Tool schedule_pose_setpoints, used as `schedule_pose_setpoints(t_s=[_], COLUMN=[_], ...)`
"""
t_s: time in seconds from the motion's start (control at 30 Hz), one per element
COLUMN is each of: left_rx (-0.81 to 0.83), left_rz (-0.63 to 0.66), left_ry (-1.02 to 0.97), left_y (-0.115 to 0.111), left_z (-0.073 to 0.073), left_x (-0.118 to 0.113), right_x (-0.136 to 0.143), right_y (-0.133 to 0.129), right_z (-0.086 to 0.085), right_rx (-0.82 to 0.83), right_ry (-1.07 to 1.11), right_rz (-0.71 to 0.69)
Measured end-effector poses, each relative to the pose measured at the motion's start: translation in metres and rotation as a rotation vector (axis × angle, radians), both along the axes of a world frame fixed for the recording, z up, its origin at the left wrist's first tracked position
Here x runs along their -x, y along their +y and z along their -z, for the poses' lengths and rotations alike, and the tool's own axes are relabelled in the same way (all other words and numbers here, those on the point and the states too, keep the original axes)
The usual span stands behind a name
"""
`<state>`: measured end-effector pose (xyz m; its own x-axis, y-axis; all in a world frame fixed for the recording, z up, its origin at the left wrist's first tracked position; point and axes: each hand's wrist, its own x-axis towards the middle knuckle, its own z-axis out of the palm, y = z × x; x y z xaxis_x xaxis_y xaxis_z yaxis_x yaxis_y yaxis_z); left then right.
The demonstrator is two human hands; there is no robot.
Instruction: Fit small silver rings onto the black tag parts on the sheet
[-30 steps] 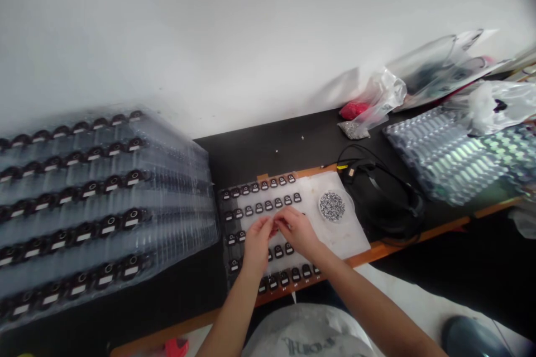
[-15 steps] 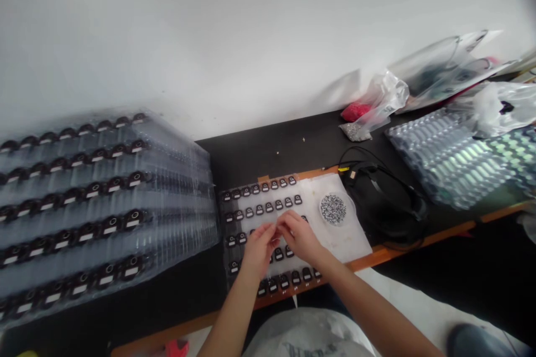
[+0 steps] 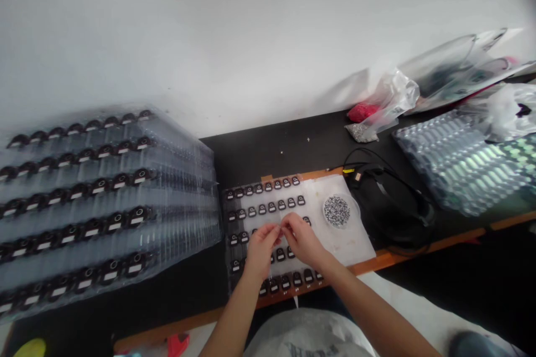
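Note:
Over the middle of a clear tray with rows of small black parts, my left hand and my right hand meet at the fingertips. Both are closed in a pinch; whatever lies between the fingers is too small to make out. Some black parts of the middle rows are hidden under the hands. To the right of them, a round clear dish full of small metal pieces rests on a white sheet.
A tall stack of clear trays with black parts stands at the left. Black headgear with a cable lies right of the sheet. Farther right are more stacked trays. Bags with red and metal pieces sit by the wall.
The view has shifted slightly, so the tables' contents appear a little farther right. Both hands remain together over the tray, fingertips pinched.

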<state>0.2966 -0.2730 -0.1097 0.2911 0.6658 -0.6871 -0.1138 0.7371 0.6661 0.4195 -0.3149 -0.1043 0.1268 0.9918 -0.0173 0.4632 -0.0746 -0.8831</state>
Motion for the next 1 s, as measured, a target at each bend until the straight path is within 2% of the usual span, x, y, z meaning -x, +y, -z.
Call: schedule_pose_setpoints(t_s=[0.27, 0.47, 0.7, 1.0], left_rx=[0.143, 0.191, 0.189, 0.161], left_rz=[0.011, -0.086, -0.174, -0.130], left_ry=[-0.131, -0.152, -0.148, -0.092], left_y=[0.005, 0.007, 0.006, 0.009], left_z=[0.001, 0.003, 0.010, 0.011], left_x=[0.003, -0.002, -0.008, -0.011], right_x=[-0.003, 0.004, 0.008, 0.009], right_y=[0.001, 0.001, 0.001, 0.002], right_z=[-0.003, -0.003, 0.004, 0.011], right_rx=[-0.035, -0.048, -0.059, -0.080], right_ry=[0.038, 0.049, 0.065, -0.046], right_rz=[-0.025, 0.113, 0.145, 0.119])
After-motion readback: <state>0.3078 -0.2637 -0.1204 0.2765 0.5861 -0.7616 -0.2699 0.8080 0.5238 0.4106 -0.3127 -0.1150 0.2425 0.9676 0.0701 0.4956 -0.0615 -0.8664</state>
